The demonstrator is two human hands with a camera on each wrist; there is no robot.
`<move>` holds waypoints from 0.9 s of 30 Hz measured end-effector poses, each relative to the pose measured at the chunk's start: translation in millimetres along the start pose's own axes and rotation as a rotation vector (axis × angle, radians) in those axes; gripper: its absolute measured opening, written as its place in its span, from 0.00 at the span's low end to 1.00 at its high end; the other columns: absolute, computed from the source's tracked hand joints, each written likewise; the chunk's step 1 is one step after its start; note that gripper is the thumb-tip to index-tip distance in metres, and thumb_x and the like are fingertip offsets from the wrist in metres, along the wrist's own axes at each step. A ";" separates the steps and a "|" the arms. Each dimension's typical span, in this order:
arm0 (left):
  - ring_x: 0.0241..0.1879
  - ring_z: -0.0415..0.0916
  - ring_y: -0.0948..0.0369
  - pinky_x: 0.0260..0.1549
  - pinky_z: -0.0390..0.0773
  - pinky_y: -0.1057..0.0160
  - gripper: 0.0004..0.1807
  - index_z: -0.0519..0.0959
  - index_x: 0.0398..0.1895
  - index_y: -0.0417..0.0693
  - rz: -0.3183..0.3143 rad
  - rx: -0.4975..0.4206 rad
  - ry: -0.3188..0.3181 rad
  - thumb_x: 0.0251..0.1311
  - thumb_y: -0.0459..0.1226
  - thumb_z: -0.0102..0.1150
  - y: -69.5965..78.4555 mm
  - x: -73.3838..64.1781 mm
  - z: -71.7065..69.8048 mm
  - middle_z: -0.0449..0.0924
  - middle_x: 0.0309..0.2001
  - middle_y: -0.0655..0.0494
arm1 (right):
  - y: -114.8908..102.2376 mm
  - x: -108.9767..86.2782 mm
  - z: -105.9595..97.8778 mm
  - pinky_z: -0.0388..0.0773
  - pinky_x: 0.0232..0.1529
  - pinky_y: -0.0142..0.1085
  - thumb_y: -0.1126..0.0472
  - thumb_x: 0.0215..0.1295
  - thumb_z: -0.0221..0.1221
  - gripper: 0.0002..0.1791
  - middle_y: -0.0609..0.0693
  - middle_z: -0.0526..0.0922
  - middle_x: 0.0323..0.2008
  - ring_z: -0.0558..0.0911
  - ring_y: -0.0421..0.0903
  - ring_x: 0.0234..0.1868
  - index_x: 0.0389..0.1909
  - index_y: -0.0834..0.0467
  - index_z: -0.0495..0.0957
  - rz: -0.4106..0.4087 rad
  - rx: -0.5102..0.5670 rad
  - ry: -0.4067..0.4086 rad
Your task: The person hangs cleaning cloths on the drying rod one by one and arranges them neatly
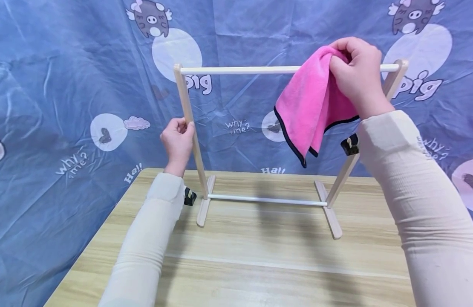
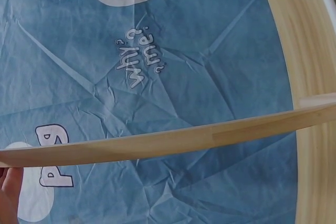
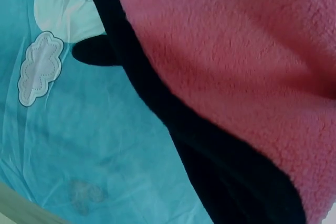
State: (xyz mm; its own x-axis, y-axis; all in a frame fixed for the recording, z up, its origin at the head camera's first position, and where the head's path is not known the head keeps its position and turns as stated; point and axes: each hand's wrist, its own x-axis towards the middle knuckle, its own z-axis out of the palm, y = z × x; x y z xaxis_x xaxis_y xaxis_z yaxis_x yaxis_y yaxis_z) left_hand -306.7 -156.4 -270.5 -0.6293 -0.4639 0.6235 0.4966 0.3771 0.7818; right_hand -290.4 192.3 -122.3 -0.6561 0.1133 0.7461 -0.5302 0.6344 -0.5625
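Observation:
A small wooden rack with a white top bar stands upright. My left hand grips its left post about halfway up, thumb on the near side. In the left wrist view, that post crosses the picture, and a bit of the left hand shows at the lower left. My right hand pinches the bunched top of a pink cloth with black edging. The cloth hangs in front of the top bar's right part; whether it touches the bar cannot be told. Pink pile fills much of the right wrist view.
The rack's feet rest on a wood-grain table, joined by a white lower bar. Close behind hangs a blue printed curtain. The right post is partly hidden by the right arm.

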 end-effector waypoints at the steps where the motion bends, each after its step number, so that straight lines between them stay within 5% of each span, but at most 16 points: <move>1: 0.34 0.81 0.59 0.35 0.81 0.67 0.09 0.80 0.35 0.32 0.002 -0.005 -0.001 0.54 0.31 0.61 -0.2 0.2 0.3 0.83 0.35 0.41 | 0.2 1.1 -1.0 0.60 0.31 0.24 0.59 0.59 0.52 0.13 0.32 0.73 0.27 0.67 0.32 0.32 0.40 0.56 0.82 0.008 -0.012 -0.011; 9: 0.33 0.80 0.63 0.35 0.81 0.69 0.09 0.79 0.35 0.32 -0.014 -0.022 0.003 0.54 0.31 0.61 -0.9 0.8 2.4 0.83 0.35 0.40 | 4.4 7.3 -4.1 0.59 0.30 0.23 0.58 0.59 0.51 0.11 0.28 0.70 0.22 0.66 0.30 0.29 0.36 0.51 0.82 0.045 -0.068 -0.058; 17: 0.34 0.81 0.60 0.35 0.81 0.70 0.08 0.79 0.35 0.30 -0.013 -0.057 0.014 0.53 0.29 0.60 -1.3 0.9 3.8 0.83 0.35 0.39 | 2.1 11.0 -6.8 0.58 0.30 0.24 0.57 0.58 0.52 0.16 0.25 0.69 0.21 0.65 0.30 0.29 0.43 0.55 0.82 0.076 -0.128 -0.102; 27: 0.35 0.81 0.60 0.37 0.81 0.68 0.09 0.79 0.37 0.31 -0.020 -0.061 0.004 0.54 0.30 0.61 -0.9 0.3 3.3 0.83 0.36 0.39 | -3.4 23.3 -18.3 0.63 0.31 0.22 0.52 0.62 0.55 0.19 0.26 0.69 0.21 0.65 0.30 0.32 0.52 0.53 0.79 0.213 -0.228 -0.283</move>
State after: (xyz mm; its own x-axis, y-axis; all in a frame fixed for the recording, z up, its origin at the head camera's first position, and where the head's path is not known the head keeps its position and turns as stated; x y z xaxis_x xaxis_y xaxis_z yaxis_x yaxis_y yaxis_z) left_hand -309.3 -154.2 -271.0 -0.6368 -0.4741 0.6080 0.5198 0.3184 0.7927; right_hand -294.1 206.7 -96.5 -0.8768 0.0656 0.4763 -0.2551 0.7762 -0.5766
